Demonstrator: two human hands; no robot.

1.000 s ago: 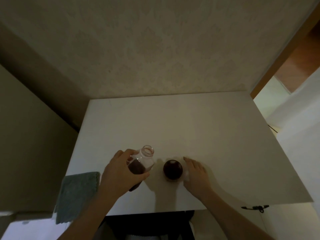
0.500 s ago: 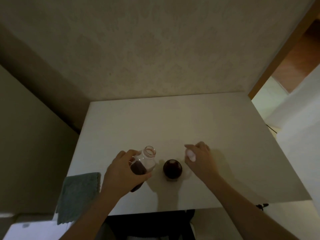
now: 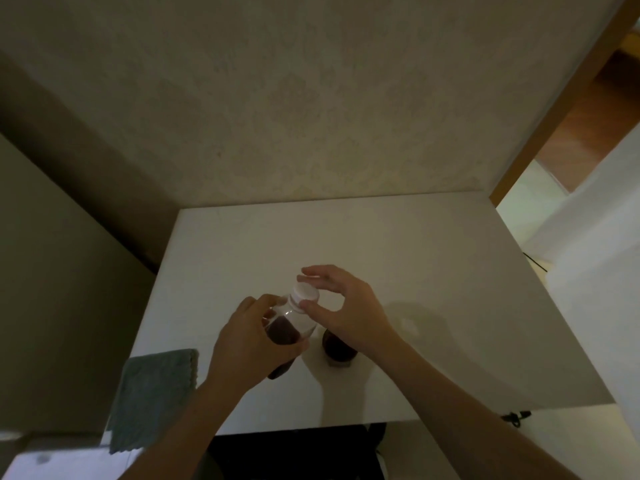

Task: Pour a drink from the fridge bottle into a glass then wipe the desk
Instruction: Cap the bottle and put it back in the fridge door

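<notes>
A clear plastic bottle (image 3: 289,327) partly filled with dark drink stands on the white desk (image 3: 415,271), near its front edge. My left hand (image 3: 249,344) is wrapped around the bottle's body. A white cap (image 3: 304,292) sits on the bottle's neck, and my right hand (image 3: 346,306) pinches it between thumb and fingers. A glass (image 3: 337,351) full of dark drink stands just right of the bottle, partly hidden under my right wrist.
A grey-green cloth (image 3: 152,396) hangs over the desk's front-left corner. A wall rises behind the desk and a dark panel stands to the left. A black cable (image 3: 516,415) lies at the front-right edge. A doorway opens at the far right.
My right hand picked up the white cap from the desk beside the glass and carried it left onto the bottle's open neck. My left hand kept hold of the bottle.
</notes>
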